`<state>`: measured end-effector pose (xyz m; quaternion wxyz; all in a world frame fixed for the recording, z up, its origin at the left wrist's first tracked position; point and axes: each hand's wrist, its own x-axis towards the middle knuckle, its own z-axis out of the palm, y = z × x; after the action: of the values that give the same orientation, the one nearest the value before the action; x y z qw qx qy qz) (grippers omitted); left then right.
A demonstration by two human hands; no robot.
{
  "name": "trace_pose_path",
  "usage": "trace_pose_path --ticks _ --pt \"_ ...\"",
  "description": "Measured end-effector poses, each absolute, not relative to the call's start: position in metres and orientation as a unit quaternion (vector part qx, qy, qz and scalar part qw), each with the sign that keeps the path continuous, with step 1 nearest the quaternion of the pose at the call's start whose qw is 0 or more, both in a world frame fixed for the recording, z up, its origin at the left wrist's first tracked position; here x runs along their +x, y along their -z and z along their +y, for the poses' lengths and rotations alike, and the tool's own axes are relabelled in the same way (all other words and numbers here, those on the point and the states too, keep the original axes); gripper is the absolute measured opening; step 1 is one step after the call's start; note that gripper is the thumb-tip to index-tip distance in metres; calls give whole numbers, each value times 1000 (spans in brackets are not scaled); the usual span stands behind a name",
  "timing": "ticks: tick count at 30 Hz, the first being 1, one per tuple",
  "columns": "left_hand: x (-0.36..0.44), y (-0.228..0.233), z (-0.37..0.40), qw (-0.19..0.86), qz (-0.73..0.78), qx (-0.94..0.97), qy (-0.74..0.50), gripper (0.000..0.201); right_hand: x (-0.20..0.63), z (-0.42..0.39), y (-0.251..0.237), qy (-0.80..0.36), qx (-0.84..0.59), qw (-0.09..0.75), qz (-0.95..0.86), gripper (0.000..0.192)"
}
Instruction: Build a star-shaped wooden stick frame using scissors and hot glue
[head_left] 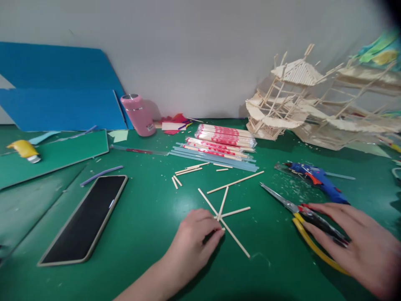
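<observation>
My left hand (200, 234) is closed in a pinch, with the small pale end of a wooden stick (223, 229) showing at the fingertips. Just beyond it, a longer stick (234, 238) lies diagonally, and two shorter sticks (223, 202) meet or cross near its middle. Whether they are joined I cannot tell. At the right, my right hand (347, 238) has its thumb and fingers around the handles of long-nosed pliers (282, 198), one handle yellow, the other side red and black. Their jaws look closed and point to the far left.
Behind lie cut stick pieces (189, 170), pale glue sticks (216, 159) and wrapped stick bundles (225, 136). A blue glue gun (316, 175) is beyond the pliers. A phone (86, 219) lies left. Stick-built models (288, 100), a pink bottle (139, 115) and blue boards (59, 108) stand behind.
</observation>
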<state>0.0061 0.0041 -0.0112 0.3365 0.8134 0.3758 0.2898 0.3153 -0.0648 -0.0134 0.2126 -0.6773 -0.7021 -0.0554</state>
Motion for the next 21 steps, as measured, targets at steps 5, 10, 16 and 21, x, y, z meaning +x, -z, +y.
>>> trace_pose_path --ticks 5,10,16,21 --pt "10 22 5 246 387 855 -244 19 233 -42 -6 -84 -527 225 -815 20" --pt "10 26 6 231 391 854 -254 20 191 -13 2 -203 -454 203 -843 16" --pt "9 28 8 256 389 846 -259 20 190 -1 15 -200 -431 190 -859 18" --pt "9 30 10 255 393 840 -275 19 190 -1 17 -180 -445 174 -860 18"
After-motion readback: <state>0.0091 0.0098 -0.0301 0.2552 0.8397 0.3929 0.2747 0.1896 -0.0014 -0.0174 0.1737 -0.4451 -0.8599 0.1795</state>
